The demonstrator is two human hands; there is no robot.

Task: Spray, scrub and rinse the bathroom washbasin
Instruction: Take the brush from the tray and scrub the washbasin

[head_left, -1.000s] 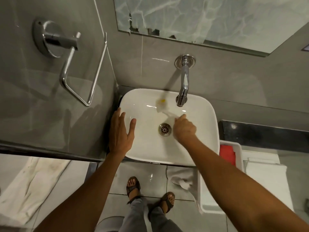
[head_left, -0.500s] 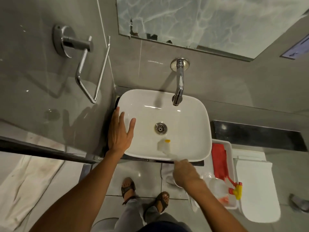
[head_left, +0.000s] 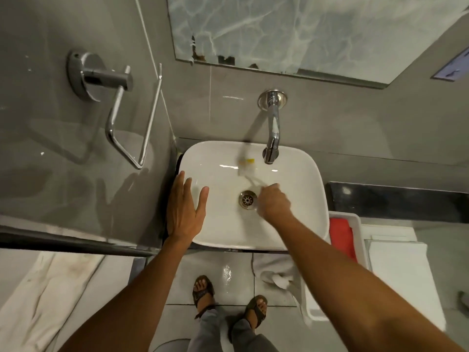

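A white washbasin (head_left: pixel 299 224) sits below a chrome wall tap (head_left: pixel 272 138), with a metal drain (head_left: pixel 247 199) in its middle. My left hand (head_left: pixel 184 208) lies flat and open on the basin's left rim. My right hand (head_left: pixel 272 201) is closed on the handle of a pale scrub brush (head_left: pixel 245 166), blurred with motion. The brush head, with a yellow spot, is on the far inner wall of the basin, left of the tap spout. The hand sits just right of the drain.
A chrome towel holder (head_left: pixel 119 107) sticks out from the left wall. A white tray (head_left: pixel 355 224) with a red cloth (head_left: pixel 342 237) stands right of the basin, by a white toilet lid (head_left: pixel 406 275). A white cloth (head_left: pixel 275 275) lies on the wet floor by my feet.
My right hand has swept the brush from the basin's near rim back up to its far wall by the tap. The left hand has stayed on the left rim.
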